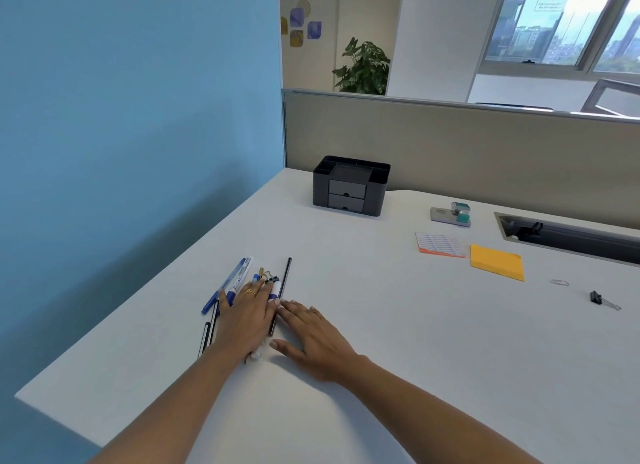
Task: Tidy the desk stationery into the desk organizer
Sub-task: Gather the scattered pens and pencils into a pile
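A black desk organizer (350, 186) with two small drawers stands at the back of the white desk (381, 325). Several pens and markers (232, 283) lie in a loose bunch near the left edge. My left hand (246, 316) lies flat on top of them, fingers spread, a ring on one finger. A thin black pencil (283, 290) lies along the bunch's right side. My right hand (310, 335) rests flat on the desk beside it, fingertips touching the pencil. A small binder clip (271, 277) sits among the pens beyond my left fingers.
To the right lie a stapler (452, 215), a label sheet pad (440, 245), orange sticky notes (497, 262), a paper clip (559, 282) and a black binder clip (601, 300). A cable slot (568, 238) cuts the desk at the back right. A partition and blue wall bound the desk.
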The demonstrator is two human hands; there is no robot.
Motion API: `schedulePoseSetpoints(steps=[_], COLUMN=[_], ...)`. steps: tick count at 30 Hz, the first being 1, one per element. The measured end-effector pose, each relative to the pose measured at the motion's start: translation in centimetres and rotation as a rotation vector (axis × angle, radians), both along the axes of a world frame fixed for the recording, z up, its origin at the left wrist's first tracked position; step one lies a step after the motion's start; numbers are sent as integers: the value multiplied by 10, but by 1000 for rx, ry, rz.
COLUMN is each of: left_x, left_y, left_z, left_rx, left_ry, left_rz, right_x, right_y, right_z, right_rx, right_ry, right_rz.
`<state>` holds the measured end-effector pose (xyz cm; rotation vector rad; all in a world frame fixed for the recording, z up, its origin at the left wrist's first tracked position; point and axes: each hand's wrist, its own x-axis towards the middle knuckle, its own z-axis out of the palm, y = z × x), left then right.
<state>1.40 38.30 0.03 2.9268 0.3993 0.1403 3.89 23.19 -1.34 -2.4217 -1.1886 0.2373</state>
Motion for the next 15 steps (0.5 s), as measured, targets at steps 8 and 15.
schedulePoseSetpoints(steps=[8, 15], left_x=[6, 27], left_y=[-36, -111], left_z=[-3, -17], left_rx=[-53, -140], left_ry=[-163, -209], left_rz=[-86, -283], right_x=[6, 33], right_y=[-34, -123], right_z=[-3, -3], right_rx=[-13, -74], right_ry=[-20, -12], right_rz=[-117, -402])
